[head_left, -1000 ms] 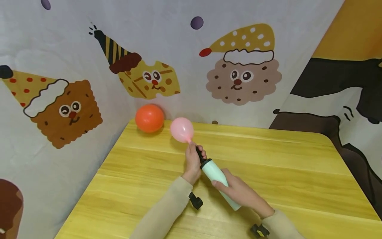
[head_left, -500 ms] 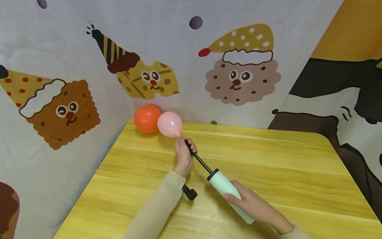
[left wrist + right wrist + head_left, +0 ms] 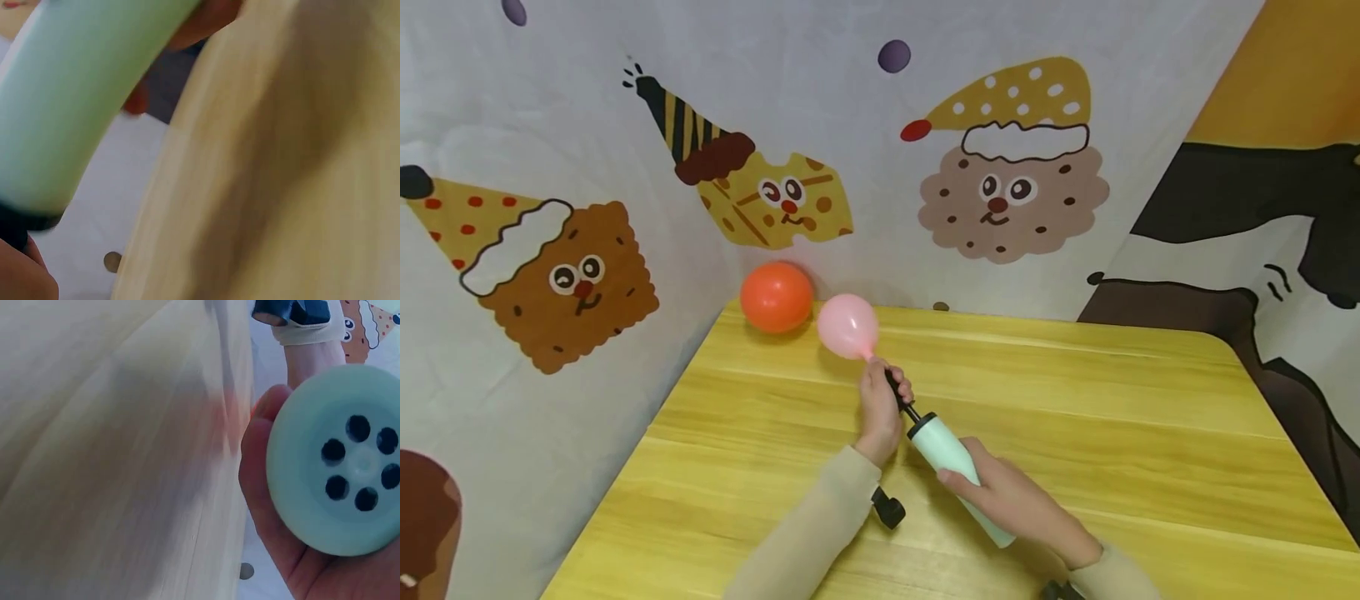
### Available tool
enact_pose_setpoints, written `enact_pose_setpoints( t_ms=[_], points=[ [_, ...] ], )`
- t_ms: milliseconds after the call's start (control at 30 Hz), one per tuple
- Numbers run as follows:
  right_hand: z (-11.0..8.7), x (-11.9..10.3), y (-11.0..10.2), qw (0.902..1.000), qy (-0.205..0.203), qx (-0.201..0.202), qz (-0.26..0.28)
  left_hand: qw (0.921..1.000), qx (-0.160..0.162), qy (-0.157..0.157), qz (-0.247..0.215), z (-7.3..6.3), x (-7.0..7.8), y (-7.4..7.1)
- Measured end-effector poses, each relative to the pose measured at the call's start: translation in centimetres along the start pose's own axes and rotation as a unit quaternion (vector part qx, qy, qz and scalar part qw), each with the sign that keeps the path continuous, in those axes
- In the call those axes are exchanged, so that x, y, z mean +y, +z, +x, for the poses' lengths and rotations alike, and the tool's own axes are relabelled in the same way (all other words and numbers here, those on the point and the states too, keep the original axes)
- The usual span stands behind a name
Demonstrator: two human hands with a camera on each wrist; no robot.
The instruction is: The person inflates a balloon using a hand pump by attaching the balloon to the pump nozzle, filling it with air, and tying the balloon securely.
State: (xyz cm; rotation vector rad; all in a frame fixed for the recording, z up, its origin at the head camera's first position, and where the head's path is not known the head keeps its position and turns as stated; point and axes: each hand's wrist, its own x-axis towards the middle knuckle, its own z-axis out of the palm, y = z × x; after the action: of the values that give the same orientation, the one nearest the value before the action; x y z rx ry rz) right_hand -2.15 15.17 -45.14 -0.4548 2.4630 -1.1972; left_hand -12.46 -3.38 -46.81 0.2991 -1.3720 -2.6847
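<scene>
At the centre of the head view, a glossy, round pink balloon [image 3: 847, 326] tapers into the left hand [image 3: 878, 415], beside the black end piece [image 3: 892, 385] of a mint-green, cylindrical hand pump [image 3: 938, 446]. A wood-grain yellow counter [image 3: 1112, 400] lies beneath. The balloon's neck might slip free if the left fingers loosen or the pump jerks; too much air could burst it. The left grip is closed, fingers curled around the end piece; the neck's join is hidden. Lower right of centre, the right hand [image 3: 1018, 500] wraps its grip around the pump's body. A round orange-red balloon [image 3: 777, 297] rests left of centre.
</scene>
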Motion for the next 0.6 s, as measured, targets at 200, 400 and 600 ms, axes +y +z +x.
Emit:
enact_pose_setpoints(
  t_ms=[200,400,600],
  points=[
    [1.1,-0.2,0.6,0.9998,0.009,0.018,-0.001,0.9988,-0.007,-0.019,0.046,-0.8,-0.8,0.3],
    [1.1,-0.6,0.5,0.9991,0.022,0.024,0.026,0.9969,-0.025,-0.018,0.073,0.2,0.0,0.7],
    [-0.6,-0.5,-0.6,0.9995,0.016,0.005,0.025,0.9984,-0.015,0.005,0.054,2.0,1.4,0.3]
  ],
)
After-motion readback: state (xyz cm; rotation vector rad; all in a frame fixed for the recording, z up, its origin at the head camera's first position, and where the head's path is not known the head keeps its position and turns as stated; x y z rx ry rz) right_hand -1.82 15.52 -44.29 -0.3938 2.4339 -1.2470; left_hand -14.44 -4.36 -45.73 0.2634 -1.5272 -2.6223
